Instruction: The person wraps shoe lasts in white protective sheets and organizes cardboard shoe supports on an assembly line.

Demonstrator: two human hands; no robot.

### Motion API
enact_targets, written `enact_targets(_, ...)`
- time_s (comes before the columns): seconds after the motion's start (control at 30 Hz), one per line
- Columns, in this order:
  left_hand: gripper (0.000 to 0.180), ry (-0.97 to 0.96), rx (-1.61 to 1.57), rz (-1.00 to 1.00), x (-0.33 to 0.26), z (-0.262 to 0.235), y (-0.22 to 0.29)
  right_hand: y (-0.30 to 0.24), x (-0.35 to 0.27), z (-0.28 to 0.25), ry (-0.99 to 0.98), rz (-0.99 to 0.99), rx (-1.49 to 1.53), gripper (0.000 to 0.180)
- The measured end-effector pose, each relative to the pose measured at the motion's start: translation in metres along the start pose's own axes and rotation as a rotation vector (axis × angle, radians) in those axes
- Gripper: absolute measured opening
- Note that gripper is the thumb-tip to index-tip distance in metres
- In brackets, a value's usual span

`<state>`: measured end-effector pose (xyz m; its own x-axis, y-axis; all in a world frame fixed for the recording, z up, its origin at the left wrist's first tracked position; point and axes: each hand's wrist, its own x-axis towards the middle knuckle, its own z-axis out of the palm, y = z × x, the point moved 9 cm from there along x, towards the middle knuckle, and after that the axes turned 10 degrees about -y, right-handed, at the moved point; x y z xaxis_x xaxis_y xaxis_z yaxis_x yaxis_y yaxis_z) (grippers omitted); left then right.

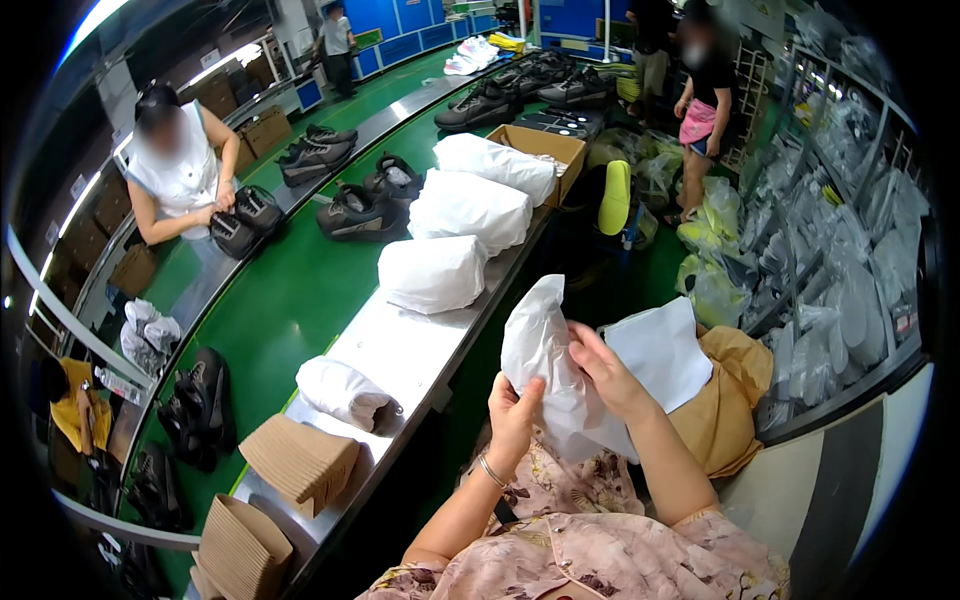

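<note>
White crumpled paper (540, 335) is held tilted before the wearer's chest. Left hand (512, 422), seven o'clock: thumb and fingers pinch its edge. Right hand (608, 378), three o'clock: fingers together against it; from here, thumb pressure is unclear. Wrapped bundles (430, 274) lie at ten, corrugated cardboard (298, 462) at eight.

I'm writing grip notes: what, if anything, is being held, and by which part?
Crumpled white paper: the left hand grips its lower left side, thumb in front; the right hand is at its right side, whether gripping is unclear.
</note>
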<state>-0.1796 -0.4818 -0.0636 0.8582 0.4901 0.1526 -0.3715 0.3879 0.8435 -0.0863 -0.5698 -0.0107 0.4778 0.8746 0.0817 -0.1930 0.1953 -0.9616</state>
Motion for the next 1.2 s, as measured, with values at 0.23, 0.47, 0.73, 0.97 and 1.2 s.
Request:
enact_targets(0.23, 0.038, -0.190, -0.364, -0.171, -0.006, 0.016, -0.014, 0.043, -0.024, 0.001, 0.162, 0.105, 0.318, 0.029)
enact_targets(0.47, 0.078, -0.191, -0.297, -0.172, -0.009, 0.014, -0.008, 0.026, -0.026, 0.034, 0.182, 0.035, 0.410, 0.026)
enact_targets(0.73, 0.083, -0.165, -0.561, -0.305, -0.022, 0.022, -0.014, -0.014, -0.020, 0.036, 0.203, -0.196, -0.739, 0.029)
enact_targets(0.97, 0.080, -0.354, -0.584, -0.342, -0.025, 0.024, -0.010, -0.004, -0.003, 0.005, 0.203, -0.100, -0.897, 0.042)
enact_targets(1.2, 0.061, 0.031, -0.465, -0.259, -0.006, -0.020, -0.002, 0.012, -0.047, 0.036, -0.350, 0.292, -0.542, 0.111)
